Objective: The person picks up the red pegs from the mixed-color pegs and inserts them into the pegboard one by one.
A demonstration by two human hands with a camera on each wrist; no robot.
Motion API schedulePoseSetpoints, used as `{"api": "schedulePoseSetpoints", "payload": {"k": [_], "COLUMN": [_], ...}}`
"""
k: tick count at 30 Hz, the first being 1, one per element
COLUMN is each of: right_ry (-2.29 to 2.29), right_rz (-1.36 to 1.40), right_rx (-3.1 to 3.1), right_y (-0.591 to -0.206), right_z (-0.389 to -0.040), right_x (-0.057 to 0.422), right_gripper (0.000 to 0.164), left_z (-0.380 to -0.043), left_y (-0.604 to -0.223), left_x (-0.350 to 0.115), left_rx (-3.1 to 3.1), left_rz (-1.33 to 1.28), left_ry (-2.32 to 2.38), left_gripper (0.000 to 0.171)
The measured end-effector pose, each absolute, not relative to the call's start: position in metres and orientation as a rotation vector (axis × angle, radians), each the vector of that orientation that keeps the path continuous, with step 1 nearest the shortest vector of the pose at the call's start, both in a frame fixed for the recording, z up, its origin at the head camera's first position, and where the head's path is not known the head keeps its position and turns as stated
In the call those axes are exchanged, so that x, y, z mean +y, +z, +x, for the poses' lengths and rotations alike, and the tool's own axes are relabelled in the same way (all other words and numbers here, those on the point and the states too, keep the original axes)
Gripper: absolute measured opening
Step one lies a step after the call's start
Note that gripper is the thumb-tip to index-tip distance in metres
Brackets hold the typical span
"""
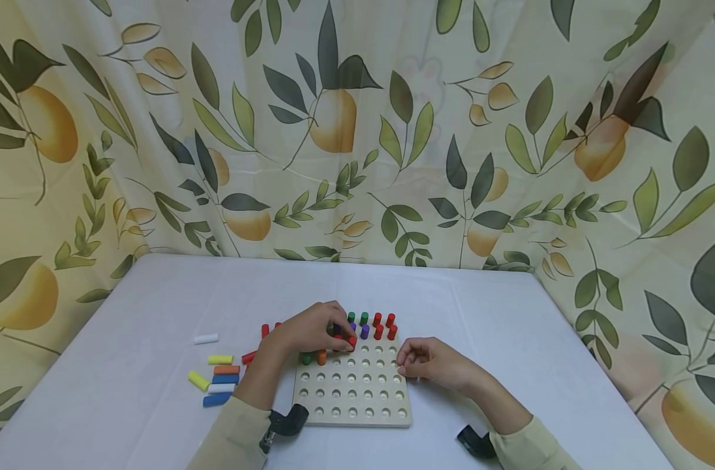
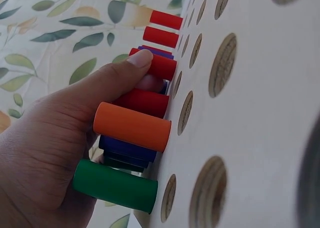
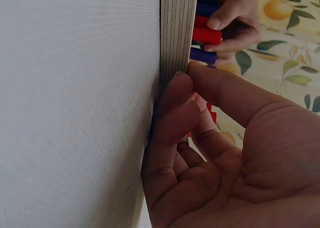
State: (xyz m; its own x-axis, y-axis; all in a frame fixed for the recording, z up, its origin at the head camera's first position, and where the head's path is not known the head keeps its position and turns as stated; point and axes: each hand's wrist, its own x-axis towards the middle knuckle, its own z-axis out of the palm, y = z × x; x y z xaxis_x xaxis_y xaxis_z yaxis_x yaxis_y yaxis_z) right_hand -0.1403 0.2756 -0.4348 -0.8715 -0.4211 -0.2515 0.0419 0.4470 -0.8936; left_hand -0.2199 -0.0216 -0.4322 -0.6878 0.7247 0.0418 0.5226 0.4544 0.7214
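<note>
- The left hand (image 1: 318, 328) held a red peg (image 2: 159, 66) upright at the pegboard; its grip was clamped on that peg, the thumb lying along its side.
- The base of the red peg met the board; how deep it sat in its hole could not be told.
- In the same row, to the left, stood a second red peg (image 2: 145, 102), an orange peg (image 2: 132, 127) and a green peg (image 2: 115, 186).
- The right hand (image 1: 432, 360) was at the right edge of the pegboard (image 1: 344, 385), its grip closed on that edge with thumb and forefinger, the other fingers curled.
- Behind the held peg, the far rows carried green pegs (image 1: 365, 318), a purple peg (image 1: 365, 332) and four red pegs (image 1: 378, 332) at the right.
- Loose on the white tabletop (image 1: 451, 307), left of the board, lay yellow (image 1: 220, 360), orange (image 1: 226, 369), blue (image 1: 217, 399) and white pegs (image 1: 206, 339).
- A leaf-and-fruit patterned curtain (image 1: 393, 183) hung behind the tabletop.
</note>
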Motion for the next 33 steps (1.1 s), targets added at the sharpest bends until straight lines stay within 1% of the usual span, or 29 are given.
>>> {"api": "schedulePoseSetpoints", "payload": {"k": [18, 33], "right_ry": [-1.415, -1.413], "right_rz": [-0.309, -0.314], "right_rx": [2.253, 2.253], "right_y": [-0.4354, -0.4369], "right_z": [-0.1413, -0.1416], "right_x": [0.2754, 0.2767], "right_gripper": [0.012, 0.012], "left_z": [-0.2199, -0.217], "left_y": [-0.4325, -0.4269], "left_x": [-0.0201, -0.0171], "left_rx": [2.438, 2.484], "left_rz": [1.048, 1.084], "left_ry": [1.054, 0.965], "left_gripper": [0.011, 0.012]}}
